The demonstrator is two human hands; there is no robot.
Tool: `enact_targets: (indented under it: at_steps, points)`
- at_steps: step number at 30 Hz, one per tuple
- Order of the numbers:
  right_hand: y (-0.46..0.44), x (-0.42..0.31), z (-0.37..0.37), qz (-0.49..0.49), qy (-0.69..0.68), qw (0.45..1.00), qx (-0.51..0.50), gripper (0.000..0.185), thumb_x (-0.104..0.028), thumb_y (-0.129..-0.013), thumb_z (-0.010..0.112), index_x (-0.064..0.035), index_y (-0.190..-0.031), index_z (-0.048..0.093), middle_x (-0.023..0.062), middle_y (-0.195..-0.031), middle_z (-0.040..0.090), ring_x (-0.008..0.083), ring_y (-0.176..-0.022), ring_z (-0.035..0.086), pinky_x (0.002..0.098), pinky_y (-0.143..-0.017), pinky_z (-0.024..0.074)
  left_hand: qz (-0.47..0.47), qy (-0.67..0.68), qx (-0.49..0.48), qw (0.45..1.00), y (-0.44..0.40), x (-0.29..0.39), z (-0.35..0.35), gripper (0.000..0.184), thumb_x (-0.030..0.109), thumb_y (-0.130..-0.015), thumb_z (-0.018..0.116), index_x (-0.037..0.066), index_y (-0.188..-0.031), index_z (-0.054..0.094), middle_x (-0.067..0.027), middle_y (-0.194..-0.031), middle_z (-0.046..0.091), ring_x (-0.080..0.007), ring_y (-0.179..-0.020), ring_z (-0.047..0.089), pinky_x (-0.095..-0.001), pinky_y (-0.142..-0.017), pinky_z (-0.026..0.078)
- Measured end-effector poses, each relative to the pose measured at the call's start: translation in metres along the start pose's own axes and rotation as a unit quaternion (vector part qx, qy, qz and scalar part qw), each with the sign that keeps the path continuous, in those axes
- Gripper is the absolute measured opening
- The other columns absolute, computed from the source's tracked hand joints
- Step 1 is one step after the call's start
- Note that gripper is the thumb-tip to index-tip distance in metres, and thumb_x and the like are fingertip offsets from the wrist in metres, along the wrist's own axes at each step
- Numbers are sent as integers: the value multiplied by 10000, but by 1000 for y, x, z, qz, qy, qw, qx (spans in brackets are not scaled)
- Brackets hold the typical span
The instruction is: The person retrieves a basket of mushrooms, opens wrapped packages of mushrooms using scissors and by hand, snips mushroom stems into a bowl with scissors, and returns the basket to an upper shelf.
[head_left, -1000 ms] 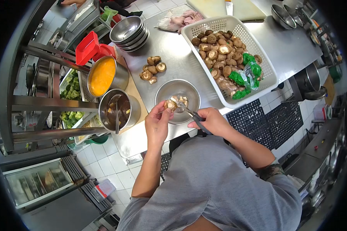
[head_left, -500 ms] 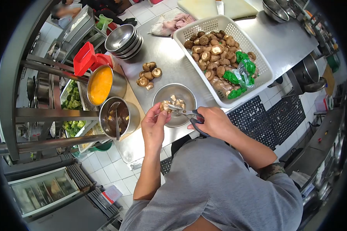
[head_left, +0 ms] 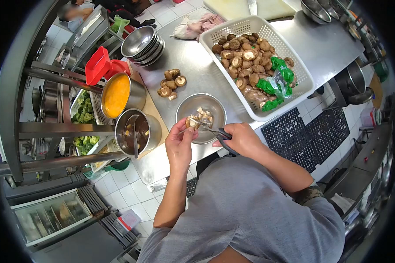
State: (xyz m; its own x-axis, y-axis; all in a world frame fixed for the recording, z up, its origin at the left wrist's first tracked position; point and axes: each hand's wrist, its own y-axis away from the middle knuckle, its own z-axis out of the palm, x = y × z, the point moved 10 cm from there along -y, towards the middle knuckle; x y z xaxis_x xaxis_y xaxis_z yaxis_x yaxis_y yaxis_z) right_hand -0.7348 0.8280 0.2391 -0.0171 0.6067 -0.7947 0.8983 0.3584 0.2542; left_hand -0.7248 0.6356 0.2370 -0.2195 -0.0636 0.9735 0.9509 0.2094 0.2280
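My left hand point(head_left: 180, 142) pinches a mushroom point(head_left: 192, 123) over the near left part of a steel bowl point(head_left: 182, 105). My right hand point(head_left: 241, 140) grips the dark handles of a pair of scissors point(head_left: 224, 134), whose blades reach left to the mushroom. Cut mushroom pieces point(head_left: 204, 115) lie in the bowl beneath. Beyond the bowl, a small group of whole mushrooms point(head_left: 171, 83) rests on the steel table. To the right stands a white perforated basket point(head_left: 300, 103) with many brown mushrooms point(head_left: 245, 55) and a clear bag with green edges point(head_left: 274, 85).
Left of the bowl stand a pot of orange liquid point(head_left: 117, 96) and a pot of dark liquid with a ladle point(head_left: 136, 140). Stacked steel bowls point(head_left: 140, 41) and a red container point(head_left: 97, 65) sit behind. A metal rack point(head_left: 66, 128) borders the left. At the back lies a cutting board point(head_left: 272, 8).
The scissor blades look closer together than before, at the mushroom in my left hand. Both hands stay near the same place, and the whole view has shifted slightly.
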Motion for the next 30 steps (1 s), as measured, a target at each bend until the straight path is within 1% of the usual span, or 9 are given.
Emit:
enact_targets:
  at_steps: [3, 4, 7, 14, 17, 20, 24, 27, 30]
  points:
    - [-6, 28, 25, 67, -173, 980, -65, 481, -434, -776, 836, -1, -738, 633, 117, -589, 581, 242, -502, 538, 382, -531, 437, -19, 8, 7, 1000, -1, -5, -9, 342, 63, -970, 613, -56, -1287, 569, -125, -1096, 669, -160, -916, 681, -280, -822, 578]
    - [-4, 32, 18, 89, -86, 989, -76, 438, -393, -774, 846, -17, -724, 625, 83, -597, 578, 188, -537, 539, 374, -544, 427, -26, 11, 8, 1000, -2, -6, -11, 342, 62, -969, 614, -58, -1286, 570, -127, -1097, 668, -160, -914, 680, -279, -818, 578]
    - [-8, 14, -3, 61, 15, 998, -20, 424, -383, -756, 862, -23, -789, 639, 42, -648, 583, 125, -605, 520, 333, -570, 426, -33, -6, 4, 999, -1, -9, -17, 334, 55, -965, 614, -59, -1277, 578, -125, -1080, 676, -156, -897, 682, -274, -804, 577]
    - [-37, -36, -17, -109, -171, 974, 105, 300, -195, -791, 840, -24, -875, 608, 31, -709, 575, 99, -653, 477, 304, -601, 424, -36, -24, -50, 998, 8, -5, 4, 327, 71, -962, 616, -44, -1267, 597, -109, -1053, 695, -140, -855, 677, -282, -791, 579]
    - [-42, -35, -16, -100, -135, 978, 126, 186, -62, -794, 740, 6, -893, 598, 171, -774, 652, 312, -696, 634, 390, -659, 490, -50, -20, -53, 997, 10, -8, 7, 331, 73, -963, 614, -43, -1272, 595, -106, -1055, 691, -139, -851, 676, -284, -790, 580]
    - [-50, -14, -17, -38, -145, 979, 137, 214, -142, -831, 762, -3, -863, 603, 79, -698, 597, 161, -641, 543, 355, -610, 446, -65, -10, -32, 997, 9, -9, -2, 336, 76, -963, 614, -44, -1277, 590, -106, -1062, 687, -138, -846, 674, -284, -789, 582]
    - [-52, -10, -16, -57, -13, 995, 83, 205, -129, -808, 727, 11, -844, 583, 198, -768, 645, 394, -710, 620, 460, -658, 467, -66, 17, -2, 998, 5, -11, -15, 329, 70, -964, 620, -48, -1270, 595, -102, -1050, 684, -133, -839, 669, -273, -771, 582]
    - [-42, 2, -28, -15, -62, 989, 133, 224, -150, -808, 743, 7, -851, 589, 194, -769, 636, 390, -698, 609, 450, -654, 468, -69, 12, 11, 998, -5, -12, -22, 348, 78, -966, 622, -51, -1286, 575, -90, -1037, 679, -130, -844, 662, -267, -768, 578]
    - [-39, 16, -30, 8, -104, 985, 138, 227, -158, -818, 778, -8, -863, 614, 87, -718, 637, 189, -645, 601, 336, -595, 453, -81, -1, 8, 997, -24, -17, -21, 384, 105, -977, 615, -46, -1320, 532, -96, -1070, 672, -152, -870, 663, -289, -807, 576]
